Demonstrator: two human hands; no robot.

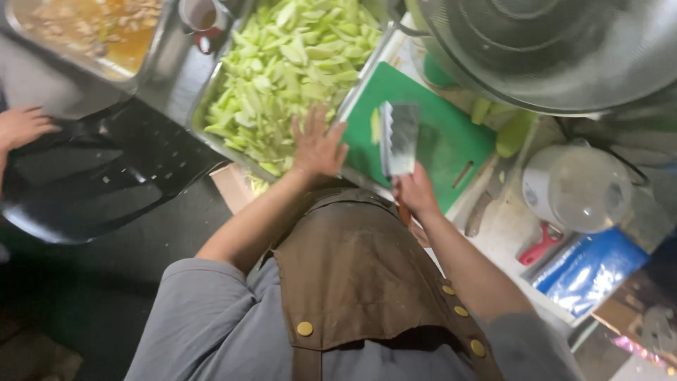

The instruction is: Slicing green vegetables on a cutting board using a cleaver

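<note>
Right hand [416,192] gripping a cleaver [400,137] by its handle, fingers clenched around it; broad blade raised flat over the near part of the green cutting board [451,137]. Left hand [319,149] spread open, fingers released, palm down at the near edge of the metal tray [204,106], touching the heap of pale green vegetable pieces [289,67]. Tray lies just beside the board's left edge. One thin green strip [375,125] on the board, left of the blade. Large steel bowl [550,49] at the worktop's far right corner. Another person's hand [21,127] rests on a black perforated crate [99,176] at far left.
</note>
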